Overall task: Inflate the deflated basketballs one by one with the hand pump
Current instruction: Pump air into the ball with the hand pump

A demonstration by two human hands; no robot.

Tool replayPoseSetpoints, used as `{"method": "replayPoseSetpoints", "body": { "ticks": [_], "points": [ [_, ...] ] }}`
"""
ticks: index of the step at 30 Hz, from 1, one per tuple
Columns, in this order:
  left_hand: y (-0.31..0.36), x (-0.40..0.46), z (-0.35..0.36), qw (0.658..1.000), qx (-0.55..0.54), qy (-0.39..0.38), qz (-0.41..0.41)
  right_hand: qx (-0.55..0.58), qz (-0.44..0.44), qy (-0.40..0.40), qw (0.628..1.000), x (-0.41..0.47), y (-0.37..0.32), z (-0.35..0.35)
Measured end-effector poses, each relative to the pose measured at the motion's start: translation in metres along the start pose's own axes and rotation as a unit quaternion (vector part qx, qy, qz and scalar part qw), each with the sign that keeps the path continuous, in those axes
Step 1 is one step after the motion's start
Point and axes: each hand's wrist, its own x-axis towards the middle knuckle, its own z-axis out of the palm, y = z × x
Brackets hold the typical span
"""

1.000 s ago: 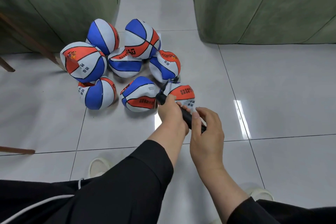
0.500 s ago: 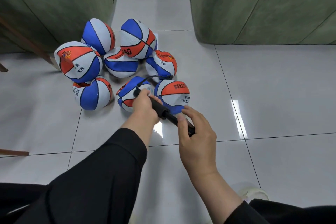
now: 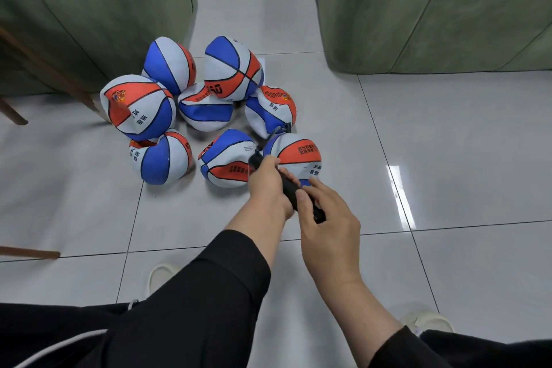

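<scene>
Eight limp basketballs [image 3: 209,107] clustered on tiled floor [image 3: 448,158] between green sofas [image 3: 433,9]. Head view — left hand [image 3: 267,185] grips black pump [image 3: 291,188] barrel, right hand [image 3: 325,218] clasps its handle end; hose [image 3: 276,131] runs to nearest ball [image 3: 298,152].

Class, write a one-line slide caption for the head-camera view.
Left hand and right hand grip a black hand pump beside a cluster of deflated basketballs on the tiled floor.
</scene>
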Motion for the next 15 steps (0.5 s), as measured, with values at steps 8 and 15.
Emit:
{"method": "replayPoseSetpoints", "body": {
  "ticks": [8,15],
  "points": [
    [0.021,0.025,0.000,1.000,-0.012,-0.014,-0.009,0.026,-0.048,0.050,0.997,0.001,-0.003,-0.005],
    [-0.020,0.002,0.000,0.997,-0.043,-0.027,-0.061,-0.003,-0.009,0.042,0.999,0.005,-0.002,0.001]
  ]
}}
